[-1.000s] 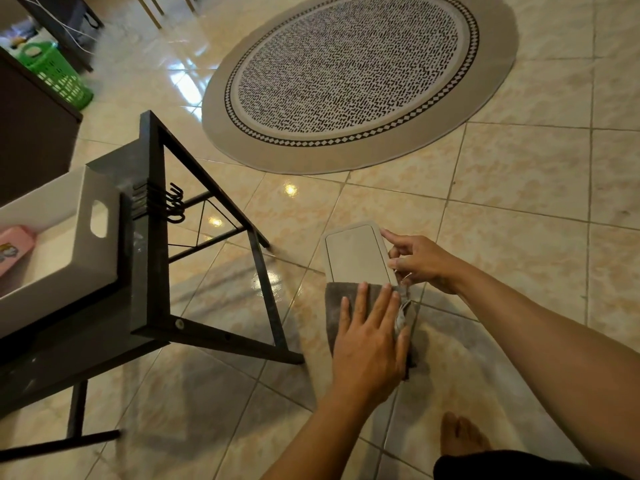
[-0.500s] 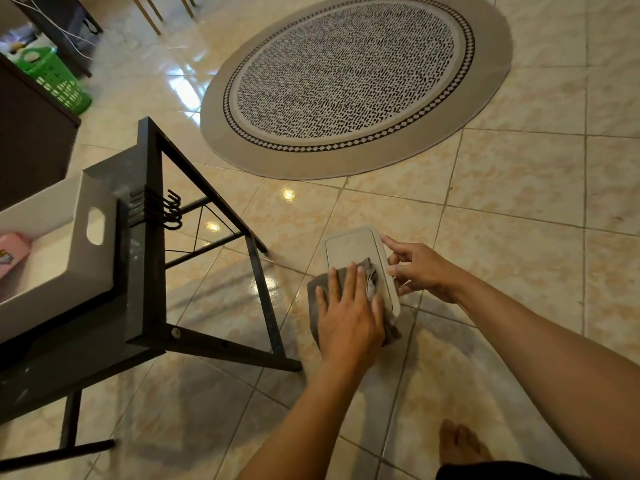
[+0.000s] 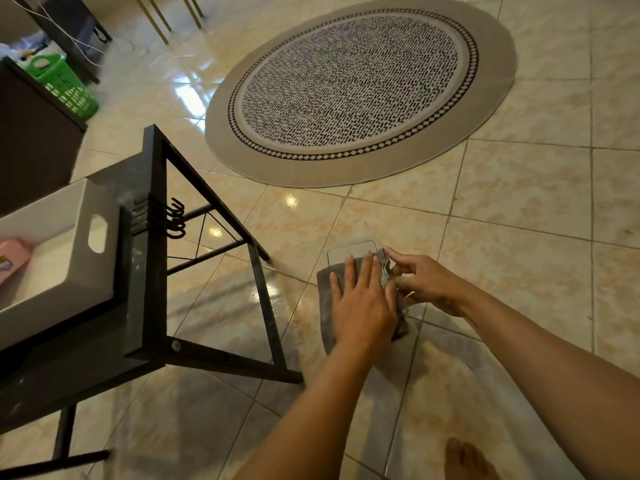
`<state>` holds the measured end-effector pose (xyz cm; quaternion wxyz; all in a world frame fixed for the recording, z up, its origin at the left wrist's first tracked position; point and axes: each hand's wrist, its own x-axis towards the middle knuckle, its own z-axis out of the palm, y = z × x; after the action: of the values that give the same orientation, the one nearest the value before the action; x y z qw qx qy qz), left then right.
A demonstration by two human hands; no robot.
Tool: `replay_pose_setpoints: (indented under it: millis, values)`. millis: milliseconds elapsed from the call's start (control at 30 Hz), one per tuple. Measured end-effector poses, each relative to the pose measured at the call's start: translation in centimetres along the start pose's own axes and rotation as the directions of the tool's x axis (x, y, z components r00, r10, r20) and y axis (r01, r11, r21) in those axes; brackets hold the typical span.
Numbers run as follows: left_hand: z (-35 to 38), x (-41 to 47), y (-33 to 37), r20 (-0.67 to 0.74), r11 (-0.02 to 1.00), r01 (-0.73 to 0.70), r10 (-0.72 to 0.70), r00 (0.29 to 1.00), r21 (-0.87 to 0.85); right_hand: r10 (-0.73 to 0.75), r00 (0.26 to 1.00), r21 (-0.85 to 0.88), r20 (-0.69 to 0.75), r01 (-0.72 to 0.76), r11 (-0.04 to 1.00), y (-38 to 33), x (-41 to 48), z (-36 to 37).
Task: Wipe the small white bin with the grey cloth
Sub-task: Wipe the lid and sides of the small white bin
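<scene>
The small white bin point(image 3: 350, 248) lies on the tiled floor with a flat face up; only its far end shows. The grey cloth point(image 3: 325, 301) is spread over the rest of it. My left hand point(image 3: 363, 303) presses flat on the cloth, fingers stretched and slightly apart. My right hand point(image 3: 427, 278) is at the bin's right edge, thumb and fingers pinched together where the cloth's rumpled edge lies. Whether they grip the bin, the cloth or both is hard to tell.
A black metal table frame point(image 3: 154, 237) stands just left of the bin, one leg close to the cloth. On it sits a white handled box point(image 3: 86, 271) holding a pink item point(image 3: 12, 258). A round patterned rug point(image 3: 356, 88) lies ahead, a green basket point(image 3: 62, 84) far left. My bare foot point(image 3: 467, 459) is at the bottom.
My left hand has slid the cloth forward over the bin, away from me, so it covers more of the face. My right hand's fingers have closed in at the bin's right edge.
</scene>
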<state>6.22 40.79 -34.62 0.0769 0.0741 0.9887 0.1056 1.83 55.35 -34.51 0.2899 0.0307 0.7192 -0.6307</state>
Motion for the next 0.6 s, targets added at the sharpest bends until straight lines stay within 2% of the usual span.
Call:
replay_pose_setpoints:
  millis: [167, 333, 433, 600]
  values:
    - [-0.7, 1.3, -1.9, 0.011, 0.990, 0.137, -0.136, 0.991, -0.041, 0.006, 1.000, 0.002, -0.018, -0.006, 1.000, 0.1, -0.2, 0.0]
    - [-0.7, 2.7, -0.1, 0.007, 0.999, 0.049, -0.049, 0.999, -0.008, 0.003, 1.000, -0.024, -0.012, -0.003, 1.000, -0.3, 0.1, 0.2]
    - [-1.2, 4.1, -0.3, 0.019, 0.996, 0.088, -0.088, 0.996, -0.012, 0.010, 0.999, -0.026, -0.037, -0.011, 1.000, -0.2, -0.3, 0.3]
    - [-1.5, 1.3, -0.2, 0.035, 0.989, 0.142, -0.141, 0.989, -0.035, 0.010, 0.998, 0.076, -0.069, -0.005, 0.997, 0.1, -0.9, 0.5]
